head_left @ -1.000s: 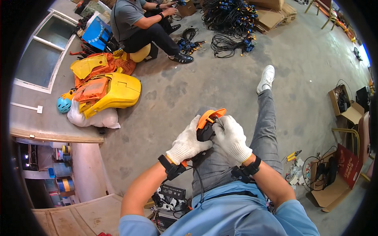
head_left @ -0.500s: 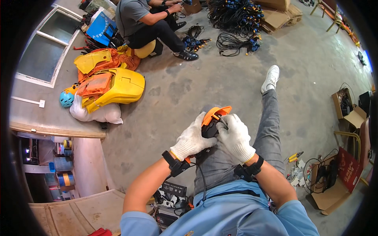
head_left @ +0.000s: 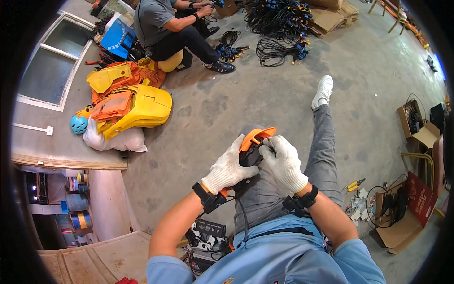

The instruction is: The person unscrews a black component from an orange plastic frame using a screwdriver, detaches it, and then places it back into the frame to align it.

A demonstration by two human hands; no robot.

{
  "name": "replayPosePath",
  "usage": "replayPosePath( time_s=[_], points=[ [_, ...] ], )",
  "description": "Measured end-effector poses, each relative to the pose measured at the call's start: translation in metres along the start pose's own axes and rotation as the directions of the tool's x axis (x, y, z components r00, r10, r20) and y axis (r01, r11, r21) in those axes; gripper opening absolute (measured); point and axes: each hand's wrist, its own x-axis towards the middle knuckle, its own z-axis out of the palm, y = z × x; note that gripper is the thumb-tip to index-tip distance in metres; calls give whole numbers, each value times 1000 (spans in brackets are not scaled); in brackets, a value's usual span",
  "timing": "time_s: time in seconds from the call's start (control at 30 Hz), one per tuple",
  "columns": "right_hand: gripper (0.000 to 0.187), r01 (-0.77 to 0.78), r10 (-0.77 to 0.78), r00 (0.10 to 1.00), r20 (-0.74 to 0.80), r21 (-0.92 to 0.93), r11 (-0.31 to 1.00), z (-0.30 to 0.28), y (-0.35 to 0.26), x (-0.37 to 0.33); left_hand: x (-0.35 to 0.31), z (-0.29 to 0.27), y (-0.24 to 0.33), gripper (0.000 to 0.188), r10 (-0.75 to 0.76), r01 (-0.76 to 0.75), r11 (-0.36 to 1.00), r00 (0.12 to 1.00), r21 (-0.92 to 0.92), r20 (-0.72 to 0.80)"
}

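In white knitted gloves, both my hands are over my left thigh. My left hand [head_left: 226, 166] is wrapped round a black device with an orange hood-like cover [head_left: 251, 152], gripping it from its left side. A black cable [head_left: 242, 212] hangs below that hand and runs down toward my waist. My right hand [head_left: 285, 162] is at the device's right edge, thumb and fingers pinched together just under the orange cover. Whatever sits between those fingertips is too small and too covered to make out.
Boxes and electronic parts [head_left: 208, 232] lie beside my left hip. To the right are yellow-handled pliers [head_left: 354, 185] and an opened carton [head_left: 402, 232] with cables. Yellow and orange plastic shells [head_left: 149, 106] are piled at the left. A seated person [head_left: 163, 23] works near heaped cables [head_left: 276, 21].
My right fingers have shifted slightly at the device's edge, and the greyish bit seen between them before is now hidden. The left hand keeps its hold. The whole view has tilted a little.
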Motion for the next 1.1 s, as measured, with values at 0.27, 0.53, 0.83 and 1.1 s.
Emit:
replayPosePath(
  time_s=[0.27, 0.53, 0.83, 1.1],
  points=[
    [15, 32, -28, 999, 38, -111, 993, -2, -7, 3, -3, 1, 0, 125, 62, -63, 998, 998, -24, -33],
    [19, -33, 33, 999, 4, 14, 999, 0, 0, 1, -1, 5, -5, 124, 84, -85, 996, 996, -25, -41],
    [20, 53, -60, 997, -48, -135, 989, 8, 2, -4, -3, 1, 2, 124, 46, -46, 999, 999, -22, -19],
    [21, 65, -71, 996, -50, -115, 991, 5, 0, -4, -4, 5, -5, 122, 140, -144, 987, 988, -67, -60]
  ],
)
